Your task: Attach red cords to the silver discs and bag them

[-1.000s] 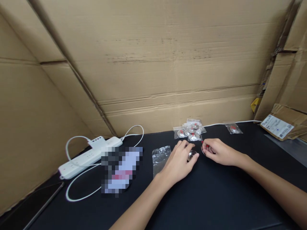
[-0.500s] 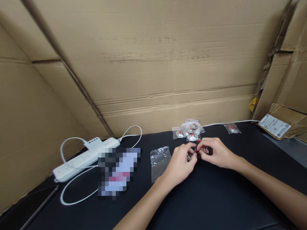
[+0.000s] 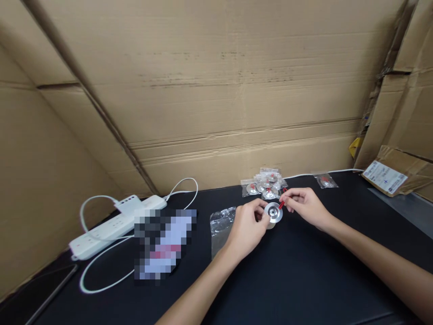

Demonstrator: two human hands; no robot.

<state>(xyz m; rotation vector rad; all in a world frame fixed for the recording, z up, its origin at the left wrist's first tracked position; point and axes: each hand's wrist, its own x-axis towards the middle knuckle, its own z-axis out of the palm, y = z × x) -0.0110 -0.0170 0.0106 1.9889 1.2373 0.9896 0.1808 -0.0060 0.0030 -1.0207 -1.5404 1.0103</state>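
Observation:
My left hand pinches a small round silver disc with a hole in its middle, held up above the black table. My right hand pinches a small red part at the disc's right edge. Just behind the hands lies a pile of small clear bags with silver and red parts inside. An empty clear plastic bag lies flat to the left of my left hand.
One more small filled bag lies at the back right. A white power strip with its looped cable sits at the left, next to a blurred-out object. Cardboard walls enclose the table; a labelled carton rests at the right.
The hands came together and lifted off the table. The silver disc is now turned up facing me in my left hand, with the red part at its edge.

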